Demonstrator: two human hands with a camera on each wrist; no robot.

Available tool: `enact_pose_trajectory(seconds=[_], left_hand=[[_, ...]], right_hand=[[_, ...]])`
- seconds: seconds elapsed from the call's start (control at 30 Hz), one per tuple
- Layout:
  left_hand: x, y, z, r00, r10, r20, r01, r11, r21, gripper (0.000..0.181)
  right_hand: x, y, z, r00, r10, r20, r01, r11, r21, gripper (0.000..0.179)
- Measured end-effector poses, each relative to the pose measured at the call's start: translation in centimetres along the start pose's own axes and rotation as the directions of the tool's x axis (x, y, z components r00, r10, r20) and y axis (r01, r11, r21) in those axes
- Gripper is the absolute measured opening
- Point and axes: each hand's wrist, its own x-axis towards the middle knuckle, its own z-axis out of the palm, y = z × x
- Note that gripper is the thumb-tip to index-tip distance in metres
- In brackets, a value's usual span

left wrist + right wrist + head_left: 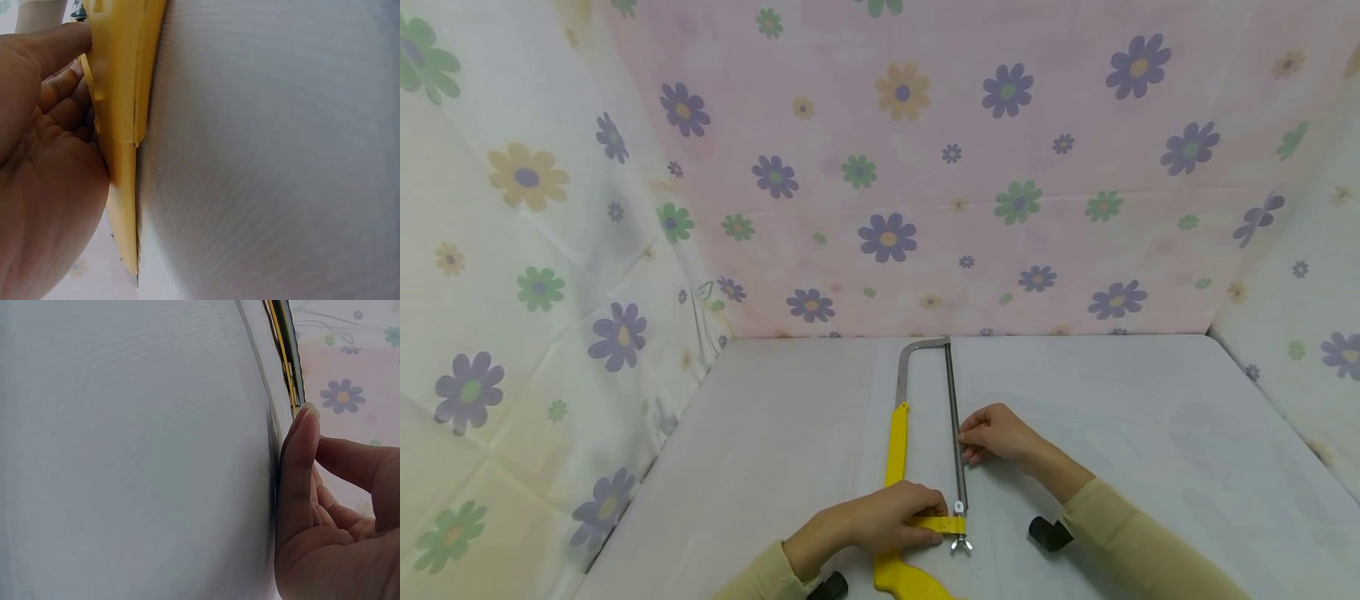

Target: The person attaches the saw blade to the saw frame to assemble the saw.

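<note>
A hacksaw with a yellow frame and a grey bow lies on the white table, its bow toward the back wall. My left hand rests across the frame and holds the short yellow arm between thumb and fingers, just above the wing nut. In the left wrist view the yellow frame stands against the palm and thumb. The dark blade runs along the right side; my right hand pinches it at mid-length. The right wrist view shows thumb and index finger close to the tabletop.
The white table meets a pink flowered cloth at the back. Flowered cloth also hangs at the left and right sides. A black wrist piece sits below the right forearm, another below the left.
</note>
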Motion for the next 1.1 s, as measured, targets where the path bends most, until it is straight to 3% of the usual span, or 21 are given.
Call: enact_pose_trajectory(seconds=[0.53, 1.1], left_hand=[[-0.11, 0.35, -0.42, 1.000, 0.002, 0.000, -0.002, 1.000, -0.011, 0.014], [0.03, -0.19, 0.11, 1.000, 0.013, 0.006, -0.013, 1.000, -0.011, 0.015]], right_hand=[[0.11, 0.15, -0.81, 1.000, -0.011, 0.013, 0.010, 0.998, 0.058, 0.020], [0.22, 0.32, 0.12, 1.000, 0.004, -0.005, -0.004, 0.998, 0.065, 0.017]])
